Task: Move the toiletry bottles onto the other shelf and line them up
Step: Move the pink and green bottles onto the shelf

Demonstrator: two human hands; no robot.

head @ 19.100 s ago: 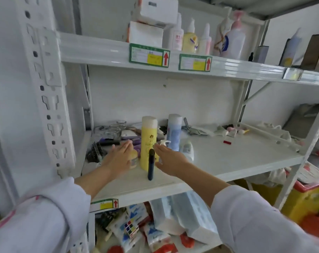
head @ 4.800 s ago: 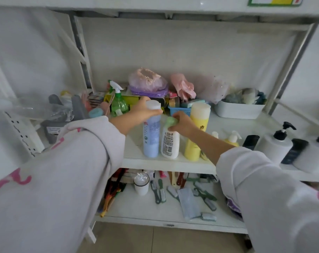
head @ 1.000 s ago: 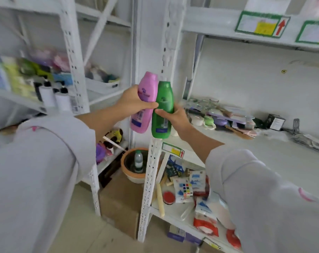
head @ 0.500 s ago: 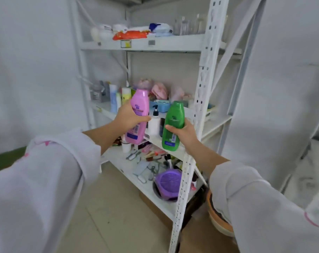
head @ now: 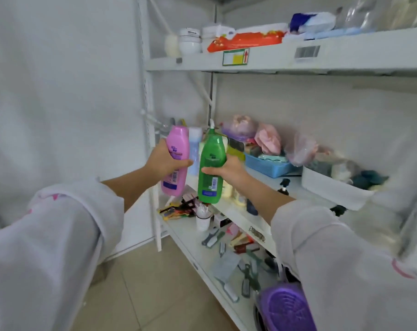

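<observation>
White shelf [head: 236, 212] ahead, blue basket [head: 267, 166] stuffed with bits, left hand [head: 163, 161] gripping pink bottle [head: 176, 161], right hand [head: 229, 169] clutching green bottle [head: 211, 168]

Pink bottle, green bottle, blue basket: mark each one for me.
pink bottle [head: 177, 145]: head view, on its upper body above the left hand's fingers.
green bottle [head: 212, 154]: head view, on its upper body above the right hand.
blue basket [head: 266, 166]: head view, on its front wall.
</observation>
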